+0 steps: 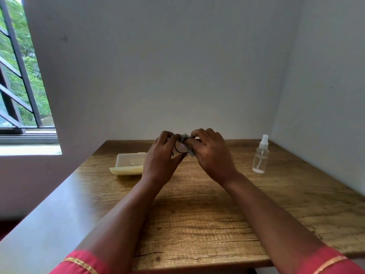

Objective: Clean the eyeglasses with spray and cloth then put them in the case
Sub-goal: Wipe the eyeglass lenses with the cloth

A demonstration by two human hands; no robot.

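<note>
Both hands are raised together above the far middle of the wooden table (pixel 207 214). My left hand (pixel 161 155) grips the dark-framed eyeglasses (pixel 180 149), mostly hidden by the fingers. My right hand (pixel 212 155) pinches a small grey cloth (pixel 187 141) against a lens. An open cream glasses case (pixel 128 164) lies on the table left of my left hand, partly behind it. A clear spray bottle (pixel 261 155) with a white nozzle stands upright on the right.
White walls close off the table at the back and on the right. A light ledge (pixel 49 214) runs along the table's left edge, below a barred window (pixel 17 76). Red sleeves with gold trim show at the bottom corners.
</note>
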